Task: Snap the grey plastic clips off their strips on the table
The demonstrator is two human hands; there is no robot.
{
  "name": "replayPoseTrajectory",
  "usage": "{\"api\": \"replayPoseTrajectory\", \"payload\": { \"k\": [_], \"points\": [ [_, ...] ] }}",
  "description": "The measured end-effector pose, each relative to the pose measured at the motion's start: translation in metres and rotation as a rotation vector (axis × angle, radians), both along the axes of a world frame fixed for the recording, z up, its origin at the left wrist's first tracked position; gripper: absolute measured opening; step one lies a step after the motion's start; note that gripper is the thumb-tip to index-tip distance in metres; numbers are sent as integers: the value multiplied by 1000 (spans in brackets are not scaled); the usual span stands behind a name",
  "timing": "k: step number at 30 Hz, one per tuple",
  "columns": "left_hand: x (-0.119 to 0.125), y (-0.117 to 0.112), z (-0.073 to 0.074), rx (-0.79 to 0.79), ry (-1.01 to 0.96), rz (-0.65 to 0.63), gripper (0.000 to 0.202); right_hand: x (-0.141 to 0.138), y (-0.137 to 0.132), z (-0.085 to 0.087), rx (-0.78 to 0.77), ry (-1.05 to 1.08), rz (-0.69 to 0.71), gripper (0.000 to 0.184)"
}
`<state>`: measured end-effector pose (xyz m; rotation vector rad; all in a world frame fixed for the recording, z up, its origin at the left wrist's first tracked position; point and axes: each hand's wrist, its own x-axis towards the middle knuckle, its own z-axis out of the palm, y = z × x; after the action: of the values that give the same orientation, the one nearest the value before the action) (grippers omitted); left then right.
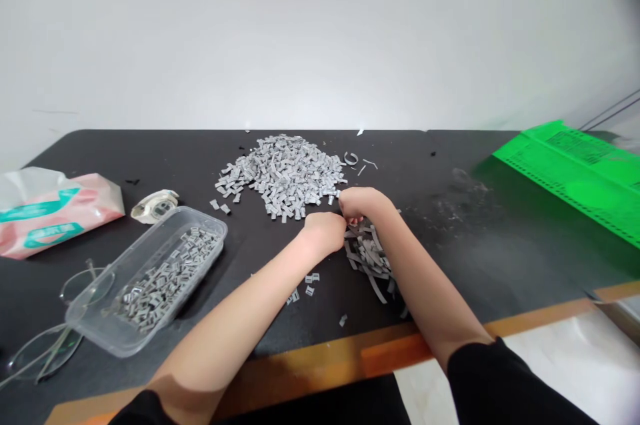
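Note:
My left hand (327, 230) and my right hand (359, 202) meet over the middle of the dark table, both with fingers closed. Whatever they pinch is hidden behind the knuckles. Just beyond them rises a large heap of small light-grey pieces (293, 171). Partly under my right wrist lies a bunch of grey strips (371, 255). Several small grey clips (310, 289) are scattered beside my left forearm. To the left stands a clear plastic container (214, 258), part filled with small grey clips (173, 275).
Eyeglasses (65, 331) lie against the container at the left, near a pink tissue pack (93, 201) and a roll of white tape (157, 206). A green plastic panel (580, 175) rests at the right. Thin scraps and a curled strip (351, 159) lie behind my hands.

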<state>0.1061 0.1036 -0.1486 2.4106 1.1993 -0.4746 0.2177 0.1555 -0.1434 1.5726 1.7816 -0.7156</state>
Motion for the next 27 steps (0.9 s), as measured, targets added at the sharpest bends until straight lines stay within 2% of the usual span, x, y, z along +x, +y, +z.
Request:
{"api": "replayPoseTrajectory", "payload": {
  "k": [4, 7, 9, 13, 18, 20, 22, 25, 27],
  "points": [
    [2, -1, -3, 18, -23, 8, 34, 2, -2, 7, 98, 41, -25, 25],
    [2, -2, 0, 7, -29, 1, 34, 7, -7, 16, 234, 129, -82, 19],
    [2, -3, 3, -7, -26, -5, 33, 12, -9, 22, 360, 225, -138, 15],
    [5, -3, 6, -37, -8, 0, 33, 20, -14, 31, 609, 454, -251, 20],
    [-1, 3, 11, -64, -21, 41, 29, 19, -23, 41, 742, 665, -360, 20],
    [-12, 9, 20, -49, -86, 59, 21, 20, -27, 46, 765, 731, -391, 18],
    [-27, 14, 37, -24, -188, 70, 10, 22, -33, 54, 773, 804, -407, 14],
    [-55, 14, 71, 40, -358, 107, 10, 26, -46, 68, 718, 1038, -407, 10],
    [-71, 5, 94, 110, -460, 160, 14, 27, -59, 78, 653, 1188, -381, 11]
  ]
}}
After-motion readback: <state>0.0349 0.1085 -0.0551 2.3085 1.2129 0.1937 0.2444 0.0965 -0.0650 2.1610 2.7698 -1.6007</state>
